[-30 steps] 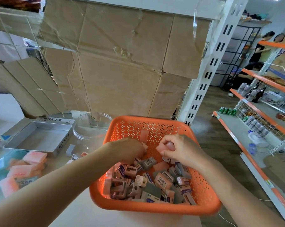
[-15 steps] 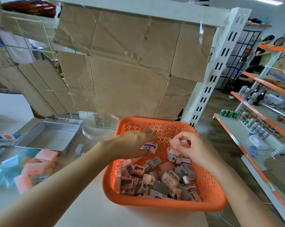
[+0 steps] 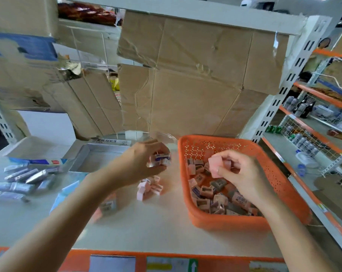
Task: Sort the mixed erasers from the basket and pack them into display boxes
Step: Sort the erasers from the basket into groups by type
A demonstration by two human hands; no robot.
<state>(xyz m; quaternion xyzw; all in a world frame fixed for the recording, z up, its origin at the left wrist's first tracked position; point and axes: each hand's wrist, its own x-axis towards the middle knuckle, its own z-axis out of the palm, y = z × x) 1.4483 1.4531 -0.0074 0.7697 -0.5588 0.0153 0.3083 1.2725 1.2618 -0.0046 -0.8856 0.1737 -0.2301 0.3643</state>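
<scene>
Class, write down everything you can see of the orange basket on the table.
The orange basket looks like moulded plastic: rectangular, with rounded corners, a solid rim and walls pierced with rows of small holes. It stands upright on the pale table, toward the table's right side. A loose heap of pink and grey erasers lies mostly in its near part. The right hand, pinching a pink eraser, hangs over it; whether the hand touches the basket cannot be told.
</scene>
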